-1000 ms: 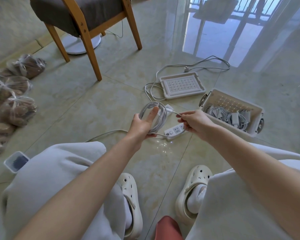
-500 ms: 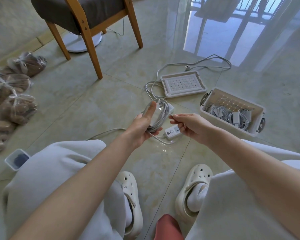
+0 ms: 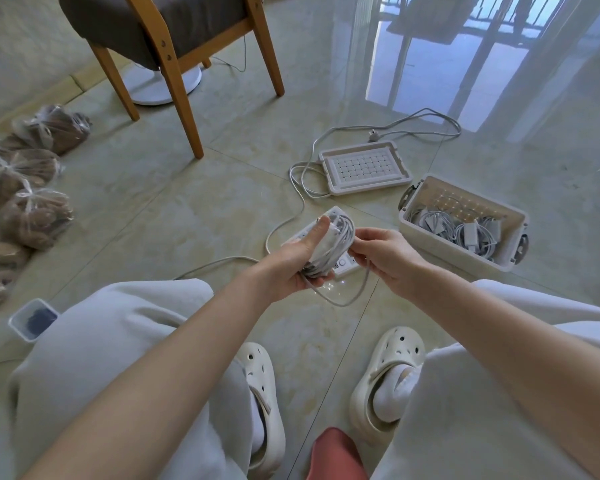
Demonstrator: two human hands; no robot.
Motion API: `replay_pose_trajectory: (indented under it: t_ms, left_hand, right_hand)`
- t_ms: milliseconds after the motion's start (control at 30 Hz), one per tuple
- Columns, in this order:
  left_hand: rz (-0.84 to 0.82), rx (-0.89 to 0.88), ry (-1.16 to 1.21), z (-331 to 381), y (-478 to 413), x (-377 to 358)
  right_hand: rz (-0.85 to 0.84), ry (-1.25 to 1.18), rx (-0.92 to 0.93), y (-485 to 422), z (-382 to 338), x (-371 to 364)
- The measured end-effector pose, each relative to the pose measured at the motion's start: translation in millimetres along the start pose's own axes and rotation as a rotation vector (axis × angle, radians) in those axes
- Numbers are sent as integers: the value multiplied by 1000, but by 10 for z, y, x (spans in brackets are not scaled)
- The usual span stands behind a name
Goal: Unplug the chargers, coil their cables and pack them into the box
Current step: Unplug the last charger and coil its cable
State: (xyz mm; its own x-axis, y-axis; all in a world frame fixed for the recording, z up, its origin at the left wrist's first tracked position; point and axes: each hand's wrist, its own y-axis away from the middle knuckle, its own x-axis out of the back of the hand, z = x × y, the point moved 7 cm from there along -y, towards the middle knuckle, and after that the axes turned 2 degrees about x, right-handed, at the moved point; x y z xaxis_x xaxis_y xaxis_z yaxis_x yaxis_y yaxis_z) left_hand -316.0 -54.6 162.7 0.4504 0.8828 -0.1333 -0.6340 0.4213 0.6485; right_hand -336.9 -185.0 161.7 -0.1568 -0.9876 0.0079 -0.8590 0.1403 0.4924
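A person sits on a low seat with both arms stretched over a tiled floor. The step in hand is coiling: one charger's white cable is almost wound up, and packing comes next.

The left hand grips the coil, its fingers curled under the bundle and its thumb pressed flat on top. The right hand pinches the loose tail of the same cable, which sags in a slack loop below both hands.

The coil is thin, white and glossy, several rounds thick, with what looks like the charger's white block tucked in near the thumb. It is held in the air just above a white power strip lying on the floor.

The next move likely calls for wrapping the tail round the bundle so that it does not spring apart, then reaching right to the open beige box, where other coiled chargers already lie. Its lid rests on the floor beside it.
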Motion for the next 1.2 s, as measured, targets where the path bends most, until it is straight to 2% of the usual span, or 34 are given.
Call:
replay_pose_trajectory:
  t_ms: [100, 167, 233, 333, 433, 533, 667, 767, 867, 1100, 1200]
  left_hand:
    - [24, -22, -29, 2, -31, -19]
    - [25, -32, -60, 31, -43, -21]
    - [26, -32, -95, 44, -51, -9]
    - [9, -45, -126, 49, -42, 0]
    - [17, -27, -167, 57, -56, 62]
    - [50, -38, -210, 101, -85, 110]
    - [117, -47, -264, 77, -99, 99]
    - [101, -31, -271, 17, -108, 59]
    - [64, -2, -266, -39, -95, 37]
    - [60, 38, -260, -105, -117, 63]
    - [107, 69, -272, -166, -147, 100]
  right_hand:
    - [141, 263, 189, 57, -103, -22]
    - [186, 287, 266, 79, -142, -32]
    - [142, 295, 309, 72, -176, -51]
    - [12, 247, 309, 74, -206, -105]
    - [-55, 143, 291, 116, -272, -112]
    - [-104, 153, 269, 113, -294, -115]
    - [-50, 282, 240, 100, -216, -141]
    - [33, 269, 259, 116, -235, -49]
    - [147, 432, 312, 93, -300, 73]
    - [46, 728, 421, 75, -283, -63]
    - [89, 706, 550, 195, -374, -130]
